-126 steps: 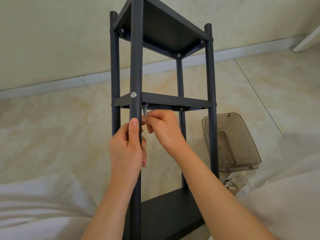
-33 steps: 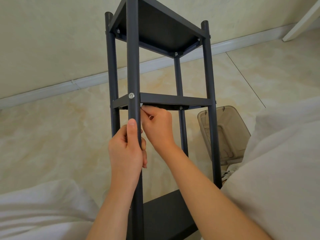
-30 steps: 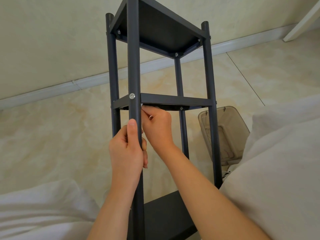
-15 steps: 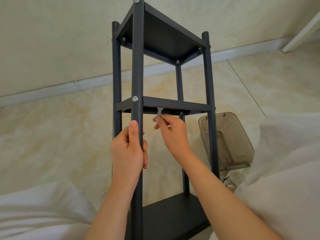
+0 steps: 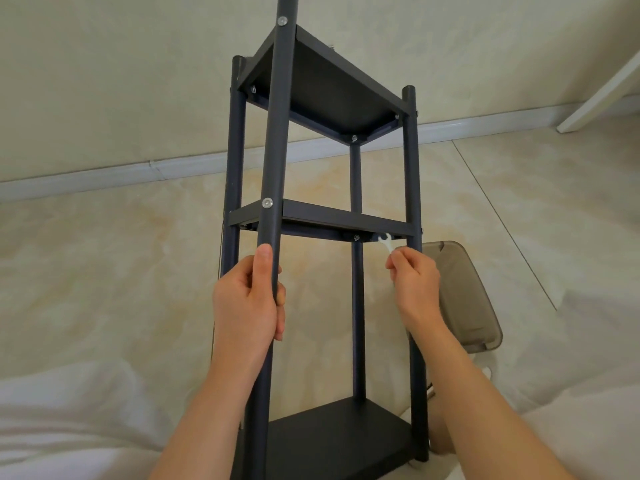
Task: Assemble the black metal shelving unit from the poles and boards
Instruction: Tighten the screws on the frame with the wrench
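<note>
The front pole [image 5: 273, 133] is dark charcoal, the boards [image 5: 346, 220] matt black, the screws [image 5: 267, 203] silver. The wrench [image 5: 385, 241] looks white (perhaps translucent; it is small). The bin [image 5: 464, 299] is smoky grey-brown. The floor [image 5: 104, 271] is cream, marbled with tan veins; the skirting [image 5: 138, 171] and cloth [image 5: 69, 410] are white.

Top of near pole [image 5: 277, 133] cut by upper frame edge, foot by lower edge. Stretch below middle board [image 5: 343, 220] hidden inside left hand [image 5: 247, 296]; its fingers mostly behind pole. Handle of white wrench [image 5: 385, 242] buried in pinch of right hand [image 5: 414, 282]. Wrench head under board's right front corner, too small to tell if seated on nut. Near edge of bottom board [image 5: 332, 441] out of frame, near-left corner behind forearm. Left side of grey bin [image 5: 460, 299] behind right pole [image 5: 412, 168] and right hand. Frame's right edge cuts white bar [image 5: 599, 95]: unidentifiable.
</note>
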`<state>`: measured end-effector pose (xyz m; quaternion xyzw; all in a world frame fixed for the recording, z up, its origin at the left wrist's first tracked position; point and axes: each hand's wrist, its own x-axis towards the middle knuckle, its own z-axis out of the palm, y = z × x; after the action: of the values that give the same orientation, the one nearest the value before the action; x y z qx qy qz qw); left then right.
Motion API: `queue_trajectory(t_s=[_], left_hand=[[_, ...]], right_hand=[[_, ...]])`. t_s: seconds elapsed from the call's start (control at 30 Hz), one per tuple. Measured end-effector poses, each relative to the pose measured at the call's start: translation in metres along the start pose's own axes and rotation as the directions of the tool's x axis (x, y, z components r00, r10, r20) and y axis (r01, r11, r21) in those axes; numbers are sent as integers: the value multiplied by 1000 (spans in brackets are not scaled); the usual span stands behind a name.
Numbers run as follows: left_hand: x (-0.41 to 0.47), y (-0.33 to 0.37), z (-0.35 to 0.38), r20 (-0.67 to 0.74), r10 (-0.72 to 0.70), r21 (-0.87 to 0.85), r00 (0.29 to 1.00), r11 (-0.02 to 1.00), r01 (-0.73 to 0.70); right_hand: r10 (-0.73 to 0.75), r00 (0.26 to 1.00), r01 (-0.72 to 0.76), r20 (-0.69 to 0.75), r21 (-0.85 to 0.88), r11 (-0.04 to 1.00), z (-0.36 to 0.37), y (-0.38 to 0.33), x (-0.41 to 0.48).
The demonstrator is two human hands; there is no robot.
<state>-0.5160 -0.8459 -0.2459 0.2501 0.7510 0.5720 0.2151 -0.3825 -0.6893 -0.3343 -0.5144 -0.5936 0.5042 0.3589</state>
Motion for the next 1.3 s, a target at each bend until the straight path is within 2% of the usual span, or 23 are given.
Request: queue_trajectory(t_s=[0.07,0.17,0.3,0.4,0.47,0.7,0.9,1.07,1.3], left_hand=[[1,-1,-1,-5,0,-9,1000,1000,0],[3,-3,-4,-2,7,-23,1000,1000,-8],[3,-6,-7,3,7,9,1000,1000,-7],[4,-10,-6,-9,19,37,1000,999,-19],[7,-13,-3,-19,23,55,1000,998,-22],[24,-18,-17,-60,37,176,998,984,-26],[47,-16,-53,-151,72,234,986,972,-35],[70,-23,-82,-223,91,296,971,955,-22],[89,-43,-101,-291,75,297,954,955,15]], right_hand=[[54,990,-48,-129,43,998,-5,5,3],[214,931,-201,-295,74,977,-14,14,14],[464,866,-452,-185,108,886,-20,28,24],[540,840,-508,-57,265,819,-19,27,25],[522,853,-491,-9,328,807,-20,25,29],[459,883,-463,100,350,815,-23,16,30],[235,935,-339,266,470,815,-23,-25,27],[42,918,-294,395,604,741,-17,-66,15],[-122,903,-219,412,686,694,3,-109,-6]])
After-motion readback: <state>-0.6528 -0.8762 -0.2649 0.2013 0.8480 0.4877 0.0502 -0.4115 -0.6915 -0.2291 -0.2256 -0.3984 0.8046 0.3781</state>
